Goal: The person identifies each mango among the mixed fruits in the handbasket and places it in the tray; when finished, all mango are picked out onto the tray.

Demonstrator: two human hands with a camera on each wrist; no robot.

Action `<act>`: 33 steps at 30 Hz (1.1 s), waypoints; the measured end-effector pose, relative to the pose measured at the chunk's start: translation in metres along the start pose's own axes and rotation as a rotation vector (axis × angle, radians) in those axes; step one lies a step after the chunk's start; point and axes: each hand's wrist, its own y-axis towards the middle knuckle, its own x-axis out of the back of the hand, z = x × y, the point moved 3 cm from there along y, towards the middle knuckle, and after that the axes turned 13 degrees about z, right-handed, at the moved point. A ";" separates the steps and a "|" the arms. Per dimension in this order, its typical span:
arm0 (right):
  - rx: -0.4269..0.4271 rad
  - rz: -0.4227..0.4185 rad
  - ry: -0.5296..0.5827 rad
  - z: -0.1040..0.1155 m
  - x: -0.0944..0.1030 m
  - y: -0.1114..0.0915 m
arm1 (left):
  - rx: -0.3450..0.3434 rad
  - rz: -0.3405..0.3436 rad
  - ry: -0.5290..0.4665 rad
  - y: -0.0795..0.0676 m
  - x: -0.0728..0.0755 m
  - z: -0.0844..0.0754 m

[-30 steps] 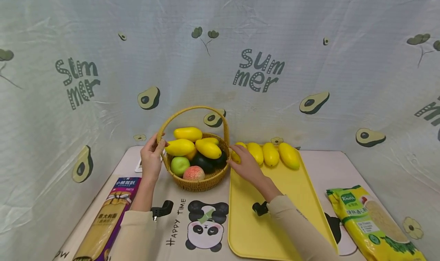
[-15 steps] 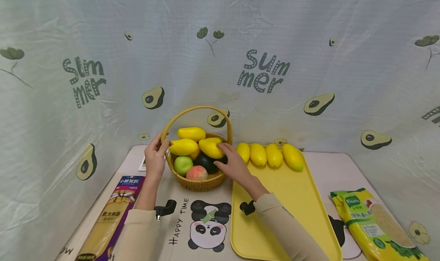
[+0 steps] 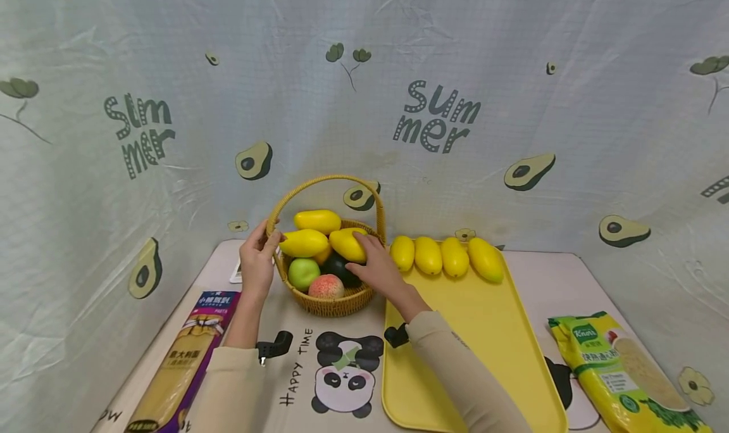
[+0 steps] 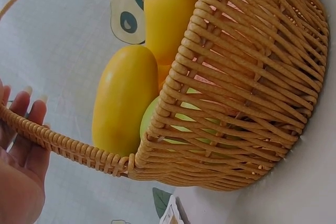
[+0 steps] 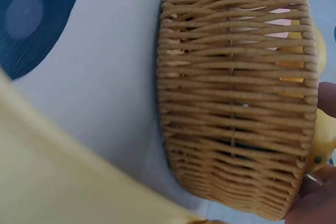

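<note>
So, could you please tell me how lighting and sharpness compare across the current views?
Head view: soft, fairly even light; left wrist view: the wicker basket has a crisp weave, with a gentle sheen on the lower mango; right wrist view: dimmer, the table shaded, the yellow tray soft-edged.

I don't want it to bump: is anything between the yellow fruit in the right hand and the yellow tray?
Yes: the right rim of the basket and the right side of its handle stand between the yellow fruit and the yellow tray.
</note>
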 end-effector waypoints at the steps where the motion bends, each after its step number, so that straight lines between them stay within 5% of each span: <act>1: -0.007 -0.001 0.005 0.001 0.000 0.000 | -0.001 0.000 -0.005 0.000 0.000 0.000; 8: -0.036 -0.042 0.046 0.004 -0.002 0.000 | 0.022 0.021 -0.044 -0.004 -0.001 -0.011; 17: 0.038 -0.121 0.125 -0.004 -0.003 -0.005 | -0.010 0.012 -0.011 -0.002 0.000 -0.002; 33: 0.148 -0.205 0.100 -0.010 0.007 -0.034 | -0.010 -0.007 -0.004 -0.002 0.000 0.000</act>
